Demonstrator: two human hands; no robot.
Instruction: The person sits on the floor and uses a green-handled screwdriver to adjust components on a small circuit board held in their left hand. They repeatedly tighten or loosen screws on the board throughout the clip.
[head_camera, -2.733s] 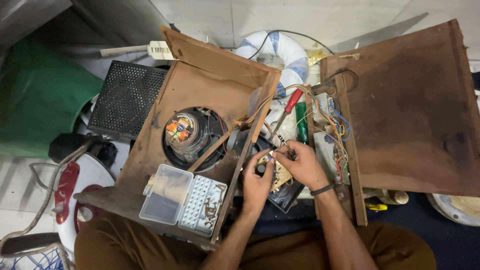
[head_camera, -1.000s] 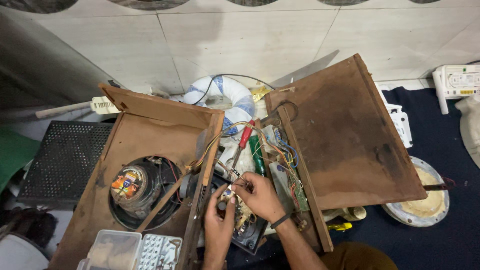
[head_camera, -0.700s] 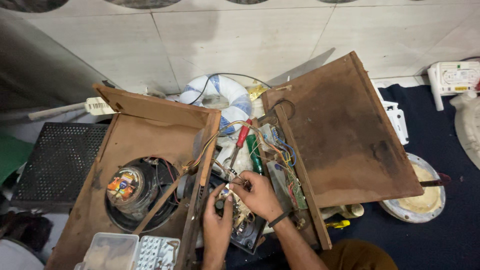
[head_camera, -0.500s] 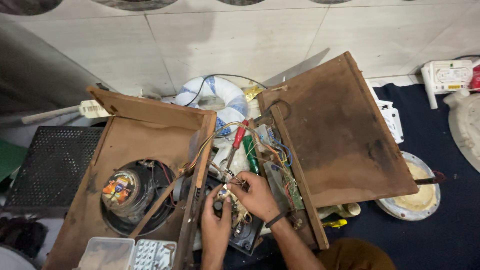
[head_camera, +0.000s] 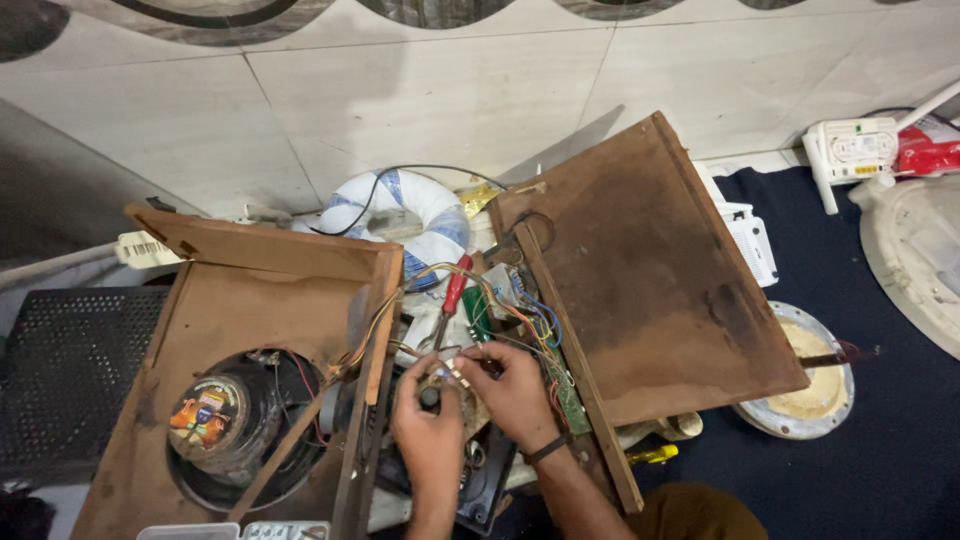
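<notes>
My left hand (head_camera: 428, 428) and my right hand (head_camera: 513, 392) meet over a small electronic part (head_camera: 446, 376) with thin wires, and both pinch it between fingertips. They hover in the gap between an open wooden speaker cabinet (head_camera: 262, 330) on the left and a brown wooden back panel (head_camera: 650, 265) on the right. A speaker cone (head_camera: 225, 425) sits inside the cabinet. Coloured wires (head_camera: 515, 310) run from the panel's circuit board toward my fingers. A red-handled screwdriver (head_camera: 452, 292) and a green-handled one (head_camera: 478, 311) lie just beyond my hands.
A blue and white coil (head_camera: 395, 210) lies behind on the tiled floor. A black mesh grille (head_camera: 60, 370) is at far left. A round white dish (head_camera: 805, 385) rests on dark cloth at right, with a white power strip (head_camera: 850, 150) beyond. A plastic parts box (head_camera: 240, 530) shows at the bottom edge.
The camera has tilted up and shifted, so the parts box has slid almost out of view. My hands stay together on the small wired part between the cabinet and the panel.
</notes>
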